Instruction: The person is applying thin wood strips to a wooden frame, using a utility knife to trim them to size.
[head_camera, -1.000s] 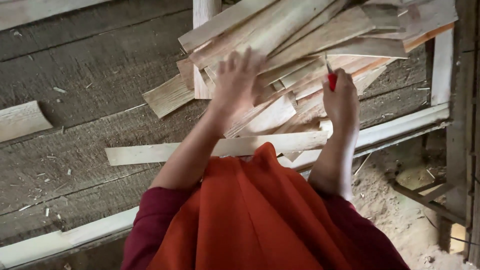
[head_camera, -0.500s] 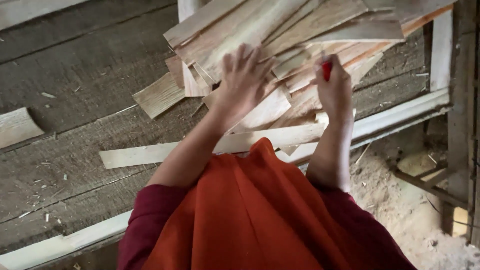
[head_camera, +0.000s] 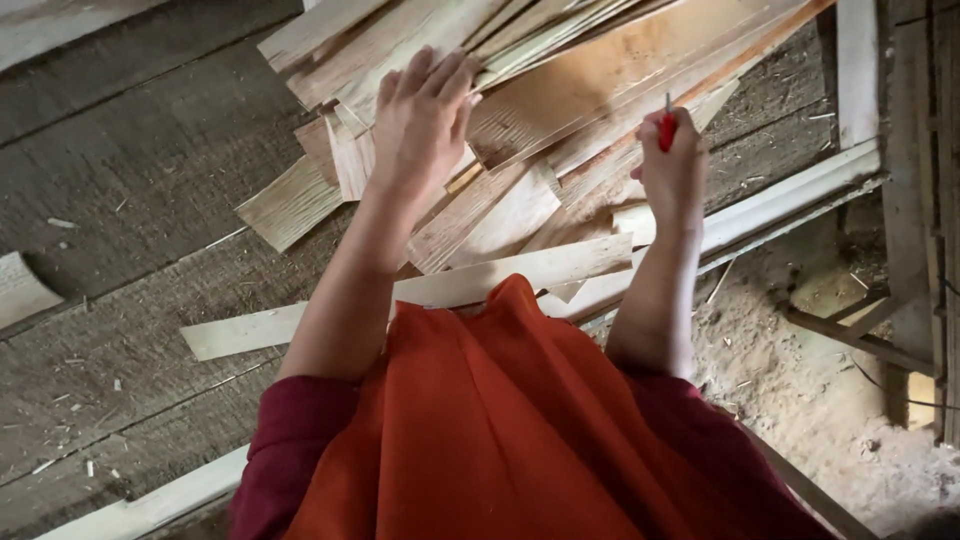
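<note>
- Left hand (head_camera: 420, 120) is flat on the heap of thin pale wooden slats (head_camera: 560, 90), fingers spread a little and pressing down on the top pieces, nothing gripped
- Right hand (head_camera: 672, 170) is curled tight round a small red-handled tool (head_camera: 666, 128); only the red handle and a thin metal tip poke out above the fist, so the kind of tool is hard to tell
- That heap lies at the far side, across rough grey floorboards (head_camera: 130, 190), the slats fanned out at angles and overlapping
- One long pale wooden strip (head_camera: 430, 292) lies nearer, crosswise under both forearms, just beyond the orange cloth (head_camera: 500, 430) over the person's lap
- Dark red sleeves (head_camera: 290, 440) are pushed up above the elbows
- A single short offcut of pale wood (head_camera: 20, 290) sits well apart at the left edge
- To the right a white-painted wooden rail (head_camera: 790, 195) edges the boards, with sandy, sawdust-strewn ground (head_camera: 800, 390) beyond it
</note>
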